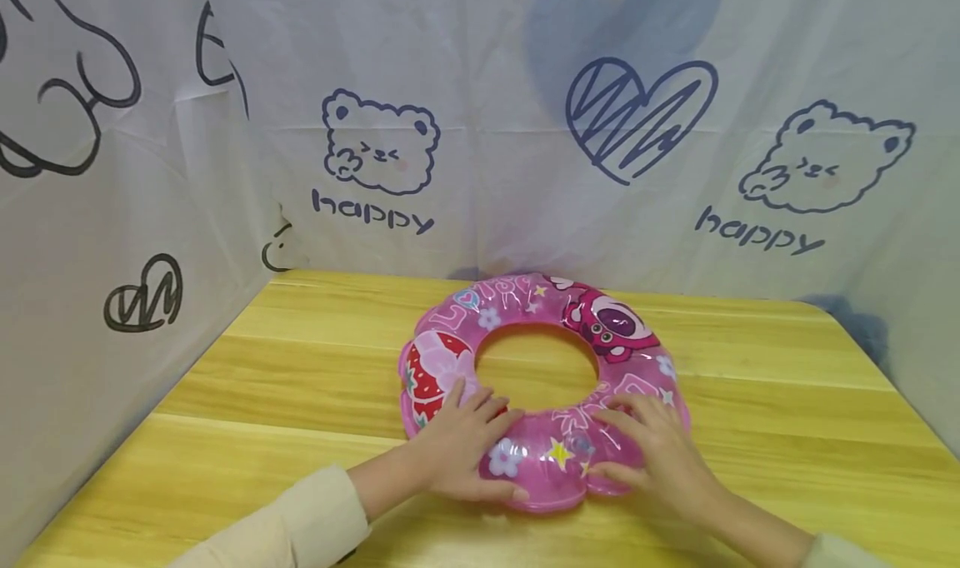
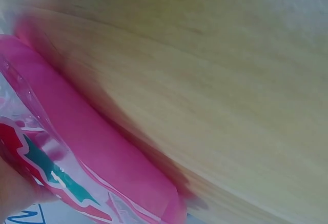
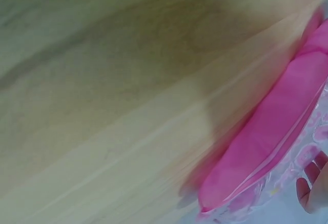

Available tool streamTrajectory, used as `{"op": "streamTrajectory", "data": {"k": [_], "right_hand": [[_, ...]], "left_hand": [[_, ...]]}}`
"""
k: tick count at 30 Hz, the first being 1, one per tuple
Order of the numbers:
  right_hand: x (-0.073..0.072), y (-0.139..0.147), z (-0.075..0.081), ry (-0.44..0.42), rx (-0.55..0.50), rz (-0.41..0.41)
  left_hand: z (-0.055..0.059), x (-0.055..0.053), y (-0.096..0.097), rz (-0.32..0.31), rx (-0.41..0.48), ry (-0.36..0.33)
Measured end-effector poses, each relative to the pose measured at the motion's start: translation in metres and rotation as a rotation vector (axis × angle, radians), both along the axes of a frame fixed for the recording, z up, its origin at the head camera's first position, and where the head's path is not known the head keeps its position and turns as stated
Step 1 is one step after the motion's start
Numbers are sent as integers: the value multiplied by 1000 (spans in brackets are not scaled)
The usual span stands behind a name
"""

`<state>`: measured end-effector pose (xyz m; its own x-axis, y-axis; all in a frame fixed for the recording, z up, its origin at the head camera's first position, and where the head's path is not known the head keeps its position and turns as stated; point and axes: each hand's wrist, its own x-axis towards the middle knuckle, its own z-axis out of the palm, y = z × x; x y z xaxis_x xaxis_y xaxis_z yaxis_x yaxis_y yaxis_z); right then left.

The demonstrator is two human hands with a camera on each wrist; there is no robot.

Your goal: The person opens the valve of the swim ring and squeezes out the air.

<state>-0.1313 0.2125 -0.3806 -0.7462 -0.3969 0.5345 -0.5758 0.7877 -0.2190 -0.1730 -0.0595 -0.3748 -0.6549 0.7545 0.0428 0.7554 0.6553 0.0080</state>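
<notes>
A cream fabric sleeve [image 1: 318,514] enters from 7 o'clock, leading to a person's left hand [image 1: 468,443], laid loosely with fingers spread over the near-left curve of a glossy, round inflatable ring of pink and clear plastic [image 1: 540,476]. The ring lies on a yellow wood-grain table [image 1: 300,368], with its far edge near a white cloth backdrop [image 1: 487,43]. The right hand [image 1: 660,447] rests on the ring at 4 o'clock, fingers apart and slightly bent, thumb nearer 5, its wrist in a pale sleeve [image 1: 843,553]. Neither hand is clenched; placed on either side of the near curve, they seem to steady the ring evenly. On the ring, red strawberries sit at 9 o'clock; pink outlined letters around 11, blurred by glare, seem to read "LOTSO"; a magenta cartoon bear is at 1; more lettering at 4 is partly covered by fingers. Measured from the ring, the cloth has a black scribbled heart between 9 and 10 o'clock, a blue line-drawn bear over "happy" at 11, a larger blue heart at 1, and another bear over "happy" at 2.
</notes>
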Motion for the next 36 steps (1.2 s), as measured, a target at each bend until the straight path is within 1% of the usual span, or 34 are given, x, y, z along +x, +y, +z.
{"op": "streamTrajectory", "data": {"k": [7, 14, 18, 23, 27, 31, 36], "right_hand": [[-5, 7, 0, 4, 30, 42], [-12, 15, 3, 23, 65, 97], [-18, 20, 4, -12, 90, 123], [-29, 28, 9, -90, 120, 163], [-36, 33, 13, -161, 131, 170], [-41, 38, 14, -190, 146, 172], [-49, 45, 14, -211, 154, 150]], "left_hand": [[0, 2, 0, -29, -1, 42], [2, 3, -1, -61, -3, 32], [2, 3, 0, -62, -1, 3], [2, 3, 4, -56, -6, -17], [3, 1, 8, -65, -9, 18], [2, 1, 11, -85, -12, 63], [1, 0, 13, -112, -5, 63]]}}
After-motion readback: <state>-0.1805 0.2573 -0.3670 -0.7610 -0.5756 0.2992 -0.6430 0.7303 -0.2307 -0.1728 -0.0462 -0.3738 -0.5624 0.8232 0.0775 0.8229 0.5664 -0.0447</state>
